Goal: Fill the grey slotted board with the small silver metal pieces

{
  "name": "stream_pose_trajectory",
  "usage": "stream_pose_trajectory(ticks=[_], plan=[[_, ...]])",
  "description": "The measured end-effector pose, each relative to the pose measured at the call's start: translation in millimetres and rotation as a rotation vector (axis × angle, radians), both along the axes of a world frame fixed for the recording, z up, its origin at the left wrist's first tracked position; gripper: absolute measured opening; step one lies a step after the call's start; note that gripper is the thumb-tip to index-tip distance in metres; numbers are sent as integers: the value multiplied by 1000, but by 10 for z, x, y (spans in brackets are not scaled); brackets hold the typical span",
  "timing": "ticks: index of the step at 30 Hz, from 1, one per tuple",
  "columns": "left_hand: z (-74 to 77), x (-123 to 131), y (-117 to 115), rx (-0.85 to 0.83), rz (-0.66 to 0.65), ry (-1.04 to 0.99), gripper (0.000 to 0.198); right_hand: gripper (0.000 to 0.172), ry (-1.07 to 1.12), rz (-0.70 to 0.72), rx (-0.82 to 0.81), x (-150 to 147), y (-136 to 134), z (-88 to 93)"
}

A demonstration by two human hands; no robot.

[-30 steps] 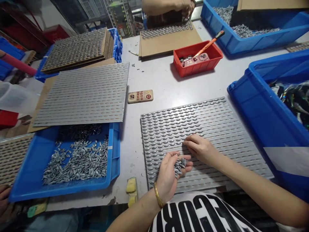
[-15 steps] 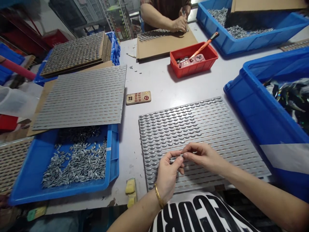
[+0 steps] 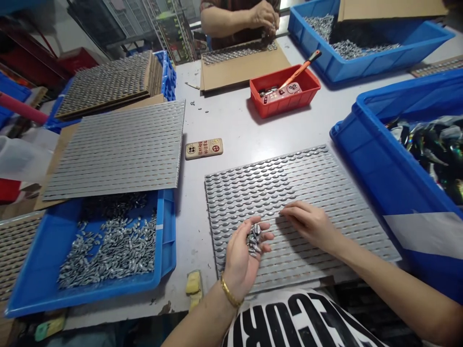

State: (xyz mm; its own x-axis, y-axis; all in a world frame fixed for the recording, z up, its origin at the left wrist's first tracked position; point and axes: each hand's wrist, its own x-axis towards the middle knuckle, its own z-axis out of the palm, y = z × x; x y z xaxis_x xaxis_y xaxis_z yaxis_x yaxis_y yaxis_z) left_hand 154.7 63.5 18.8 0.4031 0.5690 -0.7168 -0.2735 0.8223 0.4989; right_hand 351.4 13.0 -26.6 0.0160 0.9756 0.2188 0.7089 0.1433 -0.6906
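Note:
My left hand point(image 3: 243, 255) is cupped palm-up over the near edge of a grey ridged tray point(image 3: 325, 183), holding a small heap of silver metal pieces point(image 3: 253, 236). My right hand point(image 3: 311, 223) rests on the tray just right of it, its fingertips pressed together on a groove beside the filled rows; what they pinch is too small to see. The tray's far rows are filled with the same pieces. A gold bangle point(image 3: 230, 293) sits on my left wrist.
A blue bin of loose silver pieces point(image 3: 108, 246) lies at the near left, a ridged grey sheet point(image 3: 115, 149) behind it. A phone point(image 3: 203, 147), a red box point(image 3: 285, 89) and large blue bins point(image 3: 394, 164) surround the tray. Another person's hands point(image 3: 264, 14) work at the far edge.
My hands, which met in a pinch half a second ago, have parted: the right went down onto the tray, the left opened palm-up showing the pieces. The view shifted slightly.

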Motion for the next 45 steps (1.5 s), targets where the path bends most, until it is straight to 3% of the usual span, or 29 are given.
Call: stream_pose_trajectory(ticks=[5,12,15,17,20,23,28,31,33,38,41,45], plan=[[-23,-43,-83,-52,-71,-12,25,28,-352,80,141,36,11,-213],[4,8,-102,-21,-118,-16,24,28,-402,179,104,80,13,-166],[14,21,-102,-15,-116,-13,27,29,-275,127,103,40,-18,-85],[6,34,-114,-6,-102,-3,29,30,-80,81,70,-27,-34,25],[-14,67,-132,43,-102,-3,26,26,243,97,-94,-135,-28,243],[-38,109,-138,95,-128,-1,26,16,418,154,-275,-186,7,396],[-86,169,-140,123,-124,64,28,13,589,114,-456,-174,8,360],[-91,193,-133,125,-128,55,28,13,637,86,-451,-139,-37,279],[-82,202,-124,97,-113,30,29,12,538,52,-335,-76,-65,221],[-56,199,-113,-44,-72,32,30,19,-78,-34,50,169,-74,-7],[-50,200,-125,-40,-84,26,23,24,-302,34,67,241,-57,-119],[-51,205,-140,-19,-106,9,15,28,-387,100,68,245,-30,-139]])
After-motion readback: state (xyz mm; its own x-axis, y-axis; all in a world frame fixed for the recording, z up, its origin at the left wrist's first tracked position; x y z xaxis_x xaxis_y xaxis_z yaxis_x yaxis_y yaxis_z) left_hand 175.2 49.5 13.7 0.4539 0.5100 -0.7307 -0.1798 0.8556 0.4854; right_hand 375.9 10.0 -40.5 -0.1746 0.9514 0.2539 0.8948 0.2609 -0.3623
